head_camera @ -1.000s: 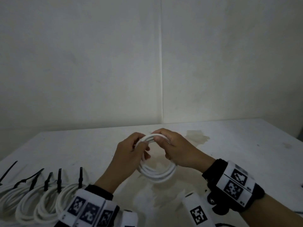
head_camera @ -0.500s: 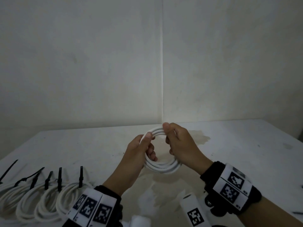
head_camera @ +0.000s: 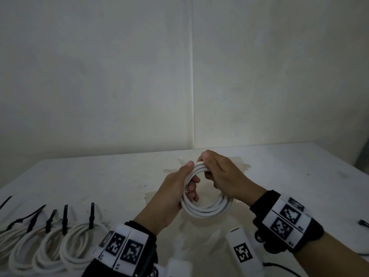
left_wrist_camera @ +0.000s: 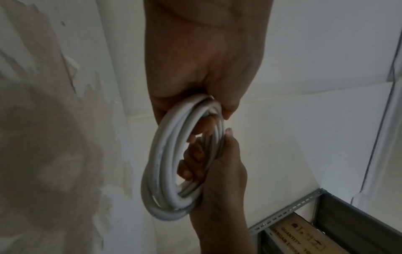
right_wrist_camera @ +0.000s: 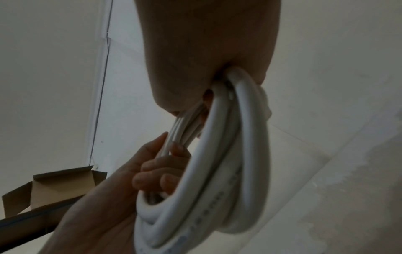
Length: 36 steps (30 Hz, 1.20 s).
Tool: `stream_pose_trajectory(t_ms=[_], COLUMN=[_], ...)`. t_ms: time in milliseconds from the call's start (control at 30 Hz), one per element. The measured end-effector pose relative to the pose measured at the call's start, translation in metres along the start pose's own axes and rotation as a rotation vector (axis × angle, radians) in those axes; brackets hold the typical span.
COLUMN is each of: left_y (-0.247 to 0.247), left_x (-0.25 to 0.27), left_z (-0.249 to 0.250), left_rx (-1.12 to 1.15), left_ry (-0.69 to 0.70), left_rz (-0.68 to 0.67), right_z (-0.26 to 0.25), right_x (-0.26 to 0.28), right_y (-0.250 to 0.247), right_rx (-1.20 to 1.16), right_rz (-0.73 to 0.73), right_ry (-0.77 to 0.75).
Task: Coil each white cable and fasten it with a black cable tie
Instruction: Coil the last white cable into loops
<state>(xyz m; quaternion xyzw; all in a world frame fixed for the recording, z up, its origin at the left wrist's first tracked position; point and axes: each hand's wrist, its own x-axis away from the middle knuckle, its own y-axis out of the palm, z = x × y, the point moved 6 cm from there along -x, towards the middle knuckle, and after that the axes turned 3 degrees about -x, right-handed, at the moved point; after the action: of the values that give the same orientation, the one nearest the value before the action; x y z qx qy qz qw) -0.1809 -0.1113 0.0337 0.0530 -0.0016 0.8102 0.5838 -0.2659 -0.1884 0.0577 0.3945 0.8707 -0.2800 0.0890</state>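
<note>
Presently, several tied coils (head_camera: 50,244) lie on the table (head_camera: 99,180) at 8 o'clock. The white cable (head_camera: 207,208), wound into a smooth multi-turn ring, is held above the table centre: left hand (head_camera: 171,196) grip and right hand (head_camera: 223,176) grip both curl around it. No tie is fitted yet.

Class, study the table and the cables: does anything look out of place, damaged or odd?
Yes: the table bears a brownish stain beyond the hands, and patches near them look peeled or worn. The coiled cable, held by the left hand and right hand, looks tidy. The tied coils lie in an orderly row.
</note>
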Motion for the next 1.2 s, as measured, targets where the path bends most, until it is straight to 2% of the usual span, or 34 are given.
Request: stream_pose_trajectory(t_ms=[200, 300, 400, 533, 600, 800, 1000, 1133, 1200], left_y=[0.018, 0.029, 0.042, 0.060, 0.071, 0.106, 0.117, 0.113, 0.107], left_x=[-0.005, -0.007, -0.011, -0.018, -0.021, -0.026, -0.030, -0.031, -0.031], left_z=[0.001, -0.001, -0.004, -0.010, -0.014, -0.028, -0.029, -0.027, -0.025], left_rx=[-0.013, 0.005, -0.001, 0.002, 0.002, -0.011, 0.007, 0.012, 0.021], left_ry=[0.006, 0.017, 0.039, 0.046, 0.040, 0.013, 0.002, 0.009, 0.016], left_rz=[-0.002, 0.021, 0.030, 0.008, -0.013, -0.064, -0.063, -0.050, -0.039], right_z=[0.007, 0.008, 0.009, 0.020, 0.030, 0.070, 0.120, 0.132, 0.135], right_x=[0.009, 0.018, 0.033, 0.061, 0.078, 0.135, 0.195, 0.205, 0.198], right_y=[-0.014, -0.022, -0.036, -0.072, -0.094, -0.176, -0.231, -0.230, -0.222], right_rx=[0.044, -0.003, 0.066, 0.101, 0.149, 0.540, 0.883, 0.848, 0.855], right_rz=[0.016, 0.025, 0.055, 0.189, 0.249, 0.342, 0.146, 0.098, 0.049], right_ry=[0.010, 0.067, 0.101, 0.179, 0.261, 0.501, 1.004, 1.137, 1.148])
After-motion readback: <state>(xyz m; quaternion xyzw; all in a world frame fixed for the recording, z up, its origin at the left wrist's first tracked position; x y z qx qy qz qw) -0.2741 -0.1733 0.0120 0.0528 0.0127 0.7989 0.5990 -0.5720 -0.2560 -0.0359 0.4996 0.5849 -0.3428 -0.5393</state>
